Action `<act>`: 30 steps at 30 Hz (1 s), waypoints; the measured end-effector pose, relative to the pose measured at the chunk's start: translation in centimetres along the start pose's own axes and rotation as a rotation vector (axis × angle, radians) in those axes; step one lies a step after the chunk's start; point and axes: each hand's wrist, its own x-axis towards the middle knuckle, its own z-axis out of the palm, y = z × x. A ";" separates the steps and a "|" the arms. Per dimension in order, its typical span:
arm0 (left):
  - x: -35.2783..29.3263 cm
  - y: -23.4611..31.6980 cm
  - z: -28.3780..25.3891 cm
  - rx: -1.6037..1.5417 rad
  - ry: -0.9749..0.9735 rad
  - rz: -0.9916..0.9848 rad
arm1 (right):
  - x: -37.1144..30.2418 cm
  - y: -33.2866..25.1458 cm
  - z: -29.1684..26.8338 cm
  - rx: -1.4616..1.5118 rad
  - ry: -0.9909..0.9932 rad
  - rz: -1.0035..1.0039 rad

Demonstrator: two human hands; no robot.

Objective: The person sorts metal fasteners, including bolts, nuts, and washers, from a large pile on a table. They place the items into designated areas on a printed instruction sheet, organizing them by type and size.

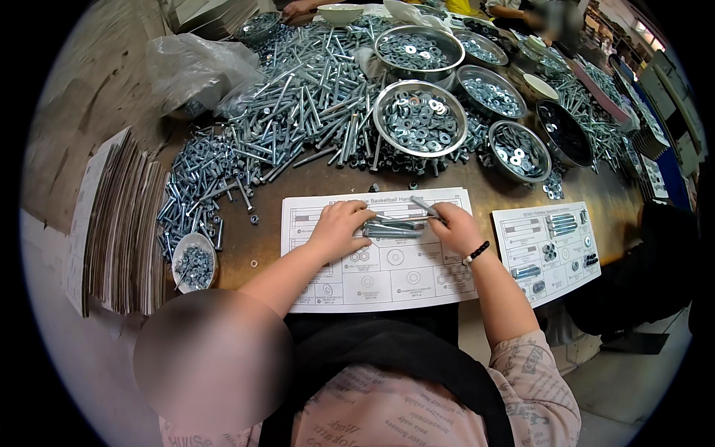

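Observation:
A row of long silver bolts [395, 232] lies across the upper middle of a printed parts sheet [342, 298]. My left hand [339, 232] rests at the left ends of these bolts, its thumb and fingers apart on either side of them. At the right ends, my right hand [456, 229] pinches a bolt [421, 205] that slants up to the left above the row. Its fingers partly hide the bolt ends. Outlines of bolts, nuts and washers are printed on the sheet under both hands.
Beyond the sheet rises a large bolt pile [298, 97]. Metal bowls of washers [419, 119] stand right of it. A small white bowl [195, 262] and a cardboard stack [119, 223] are at left. A packed parts card [547, 249] lies right. Other people work across the table.

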 end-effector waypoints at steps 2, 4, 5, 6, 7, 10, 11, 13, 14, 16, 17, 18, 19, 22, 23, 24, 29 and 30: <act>-0.2 0.0 0.0 0.008 -0.012 -0.001 | 0.1 0.0 0.6 -0.153 -0.037 -0.074; 0.1 0.1 0.4 0.004 -0.023 0.009 | 0.2 -0.1 0.9 -0.223 -0.015 -0.147; 0.3 0.3 0.4 -0.013 -0.032 0.006 | 0.2 -0.2 1.0 -0.257 -0.004 -0.183; 0.4 0.6 0.4 -0.032 -0.042 0.004 | 0.1 -0.3 1.0 -0.286 -0.013 -0.159; 0.6 0.7 0.4 -0.051 -0.051 0.002 | -0.1 -0.4 1.0 -0.316 -0.022 -0.134; 0.6 0.3 1.0 -0.131 -0.037 -0.020 | -0.8 -2.0 1.1 -0.331 -0.050 -0.105; 0.6 0.1 1.1 -0.151 -0.035 -0.016 | -0.9 -2.5 1.3 -0.323 -0.061 -0.104; 0.6 -0.3 1.1 -0.189 -0.030 -0.005 | -1.1 -2.6 1.9 -0.339 -0.107 -0.218; 0.6 -0.5 1.2 -0.177 -0.029 0.005 | -1.2 -2.5 2.2 -0.370 -0.144 -0.255; 0.5 -0.7 1.3 -0.148 -0.027 0.023 | -1.4 -2.5 2.9 -0.394 -0.186 -0.304; 0.4 -0.6 1.1 -0.106 -0.020 0.036 | -1.3 -2.5 3.0 -0.409 -0.170 -0.349; 0.2 -0.2 0.7 -0.065 -0.015 0.050 | -1.2 -2.4 3.1 -0.424 -0.154 -0.392; 0.0 0.1 0.4 -0.025 -0.010 0.064 | -1.1 -2.4 3.2 -0.439 -0.138 -0.435; 0.1 0.6 0.5 0.042 0.037 0.023 | -0.7 -2.2 3.2 -0.496 0.021 -0.585; 0.3 0.9 0.5 0.051 0.007 0.006 | -0.9 -2.2 3.4 -0.381 0.053 -0.460; 0.6 1.2 0.6 0.059 -0.021 -0.009 | -1.1 -2.1 3.7 -0.269 0.084 -0.336; 1.6 2.4 1.8 0.052 -0.007 -0.116 | -0.8 0.3 4.8 0.701 0.242 0.235; 1.9 2.5 2.2 0.041 0.011 -0.127 | -0.5 -0.3 5.0 0.827 0.271 0.255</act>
